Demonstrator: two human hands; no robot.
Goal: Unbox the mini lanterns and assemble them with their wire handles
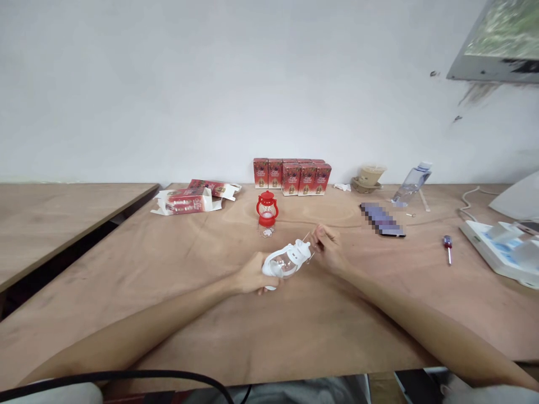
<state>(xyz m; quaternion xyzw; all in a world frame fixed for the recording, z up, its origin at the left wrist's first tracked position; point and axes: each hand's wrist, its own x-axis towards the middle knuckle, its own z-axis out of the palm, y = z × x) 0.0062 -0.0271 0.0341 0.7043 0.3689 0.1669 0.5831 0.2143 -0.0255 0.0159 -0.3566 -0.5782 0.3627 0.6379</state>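
My left hand (254, 273) is wrapped round the base of a small white lantern (287, 261) with a clear globe, which tilts with its top to the right. At that top, my right hand (329, 247) has its fingers pinched together on a thin wire-like handle (311, 257). The handle is fine and partly hidden by the fingers. Just beyond the white lantern, a red lantern (266, 209) of the same shape stands upright on the table, its wire handle and a small white tag in front of it.
Several red boxes (290, 178) stand by the wall. Opened boxes (185, 202) lie at left. To the right are a cup (370, 175), a tilted water bottle (412, 184), a phone (382, 220), a screwdriver (448, 247) and a power strip (501, 249). A black cable (168, 374) crosses the near edge.
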